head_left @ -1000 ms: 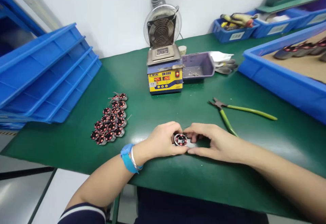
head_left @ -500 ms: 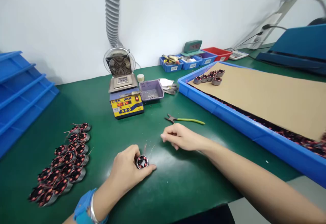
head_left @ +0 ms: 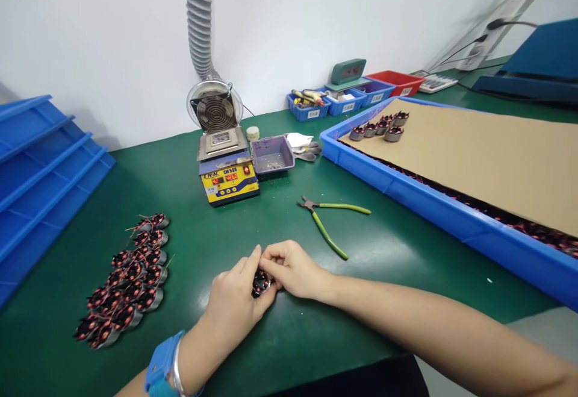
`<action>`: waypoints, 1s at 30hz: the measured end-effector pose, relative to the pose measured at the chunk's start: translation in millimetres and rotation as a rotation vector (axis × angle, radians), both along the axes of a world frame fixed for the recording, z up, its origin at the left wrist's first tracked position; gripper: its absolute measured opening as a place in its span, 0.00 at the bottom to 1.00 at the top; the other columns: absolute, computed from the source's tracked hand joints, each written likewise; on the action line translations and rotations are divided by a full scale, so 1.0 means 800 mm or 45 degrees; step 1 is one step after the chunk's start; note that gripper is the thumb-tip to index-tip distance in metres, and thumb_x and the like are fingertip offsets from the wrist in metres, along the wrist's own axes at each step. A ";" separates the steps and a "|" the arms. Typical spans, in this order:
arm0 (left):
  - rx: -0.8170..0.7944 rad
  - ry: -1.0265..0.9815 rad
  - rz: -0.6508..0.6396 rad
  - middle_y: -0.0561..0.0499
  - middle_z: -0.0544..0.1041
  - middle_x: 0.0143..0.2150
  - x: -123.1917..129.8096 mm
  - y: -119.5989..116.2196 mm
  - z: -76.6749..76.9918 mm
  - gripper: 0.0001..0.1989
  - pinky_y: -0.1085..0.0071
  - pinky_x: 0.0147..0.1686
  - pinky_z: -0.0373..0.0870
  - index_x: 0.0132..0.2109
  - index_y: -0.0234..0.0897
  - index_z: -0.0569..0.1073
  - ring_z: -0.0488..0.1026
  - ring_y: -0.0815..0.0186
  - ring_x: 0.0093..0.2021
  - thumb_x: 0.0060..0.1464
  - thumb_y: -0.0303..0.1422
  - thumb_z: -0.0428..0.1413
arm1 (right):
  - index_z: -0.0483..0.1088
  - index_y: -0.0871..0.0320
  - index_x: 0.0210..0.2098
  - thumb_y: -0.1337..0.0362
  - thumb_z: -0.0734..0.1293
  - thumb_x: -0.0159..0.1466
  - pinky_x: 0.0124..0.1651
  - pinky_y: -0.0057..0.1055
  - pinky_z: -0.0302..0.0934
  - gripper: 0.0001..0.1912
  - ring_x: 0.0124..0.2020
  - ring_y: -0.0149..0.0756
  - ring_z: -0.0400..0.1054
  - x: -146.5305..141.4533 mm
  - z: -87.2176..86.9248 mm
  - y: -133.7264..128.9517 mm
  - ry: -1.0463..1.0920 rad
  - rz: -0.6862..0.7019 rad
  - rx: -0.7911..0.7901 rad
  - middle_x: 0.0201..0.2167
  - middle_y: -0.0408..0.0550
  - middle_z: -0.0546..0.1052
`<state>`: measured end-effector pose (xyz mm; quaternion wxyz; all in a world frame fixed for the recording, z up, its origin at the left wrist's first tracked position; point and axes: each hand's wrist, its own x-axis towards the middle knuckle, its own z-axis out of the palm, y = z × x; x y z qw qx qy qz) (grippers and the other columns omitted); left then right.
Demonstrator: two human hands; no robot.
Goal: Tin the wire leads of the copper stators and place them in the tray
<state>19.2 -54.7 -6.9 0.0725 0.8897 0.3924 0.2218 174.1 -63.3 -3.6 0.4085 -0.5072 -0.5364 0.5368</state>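
My left hand (head_left: pixel 237 291) is wrapped round a small motor stator (head_left: pixel 261 283), a metal ring with copper coils and black inner parts, close to the bench top. My right hand (head_left: pixel 291 269) meets it from the right, its thumb and forefinger pinched together at the stator's upper edge. What lies between those fingertips is hidden. Beyond my right hand, green-handled cutting pliers (head_left: pixel 323 222) lie with their handles spread. To the left, several similar stators (head_left: pixel 129 282) stand in close rows on the green bench (head_left: pixel 203 355), some with loose wire ends.
Behind the hands stands a yellow and blue solder pot (head_left: pixel 230 185) with a fume hose (head_left: pixel 198 23) above it. Beside it is a purple tray (head_left: pixel 272 167). A large blue tray (head_left: pixel 406 204) with cardboard and stators occupies the right; blue stacked trays (head_left: pixel 40 186) stand left.
My right hand has moved left and down from beside the pliers to the stator. The wire ends that stuck up from it are now covered. The camera view has shifted slightly.
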 end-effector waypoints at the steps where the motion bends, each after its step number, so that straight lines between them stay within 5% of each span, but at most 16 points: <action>1: -0.028 0.026 0.022 0.46 0.77 0.35 0.001 -0.001 0.003 0.14 0.69 0.28 0.67 0.46 0.35 0.71 0.74 0.62 0.30 0.54 0.37 0.53 | 0.63 0.61 0.19 0.60 0.64 0.60 0.21 0.22 0.55 0.16 0.18 0.25 0.61 0.003 0.000 0.002 0.020 -0.032 -0.011 0.16 0.42 0.67; 4: -0.163 0.121 0.106 0.47 0.74 0.29 0.004 -0.003 0.014 0.09 0.69 0.28 0.65 0.33 0.36 0.71 0.72 0.61 0.30 0.52 0.38 0.56 | 0.64 0.60 0.22 0.52 0.65 0.59 0.19 0.22 0.55 0.18 0.16 0.25 0.61 0.019 0.003 0.010 0.084 -0.189 -0.030 0.16 0.41 0.67; 7: -0.384 0.072 0.155 0.49 0.72 0.27 0.001 0.002 0.026 0.15 0.70 0.28 0.62 0.28 0.36 0.67 0.69 0.63 0.29 0.46 0.42 0.61 | 0.66 0.60 0.26 0.47 0.68 0.56 0.19 0.21 0.55 0.21 0.16 0.23 0.59 0.037 0.005 0.016 0.152 -0.318 -0.038 0.17 0.40 0.67; 10: -0.776 -0.182 0.108 0.55 0.68 0.23 -0.008 0.017 0.032 0.22 0.74 0.23 0.57 0.31 0.35 0.68 0.63 0.70 0.23 0.36 0.45 0.66 | 0.67 0.61 0.25 0.44 0.71 0.51 0.21 0.23 0.59 0.24 0.17 0.25 0.62 0.042 0.004 0.017 0.110 -0.220 -0.078 0.18 0.43 0.70; 15: -1.263 -0.659 0.138 0.60 0.61 0.16 -0.017 0.037 0.023 0.14 0.79 0.18 0.49 0.34 0.32 0.68 0.56 0.77 0.16 0.44 0.37 0.61 | 0.69 0.62 0.40 0.48 0.73 0.50 0.26 0.28 0.66 0.27 0.22 0.29 0.67 0.024 0.001 0.005 -0.007 0.024 0.000 0.28 0.50 0.76; 21: -1.479 -0.841 0.019 0.54 0.70 0.22 -0.014 0.042 0.010 0.11 0.80 0.20 0.56 0.32 0.30 0.69 0.62 0.78 0.19 0.44 0.31 0.62 | 0.65 0.61 0.48 0.58 0.69 0.56 0.25 0.28 0.65 0.23 0.21 0.28 0.66 0.002 -0.002 -0.003 -0.069 0.043 0.140 0.27 0.47 0.76; 30: -1.587 -0.967 0.035 0.54 0.70 0.20 -0.010 0.043 0.013 0.16 0.79 0.22 0.61 0.29 0.29 0.70 0.65 0.76 0.20 0.41 0.36 0.66 | 0.65 0.61 0.47 0.57 0.69 0.57 0.28 0.28 0.66 0.21 0.23 0.30 0.68 0.004 -0.011 -0.003 -0.017 -0.068 0.195 0.25 0.45 0.74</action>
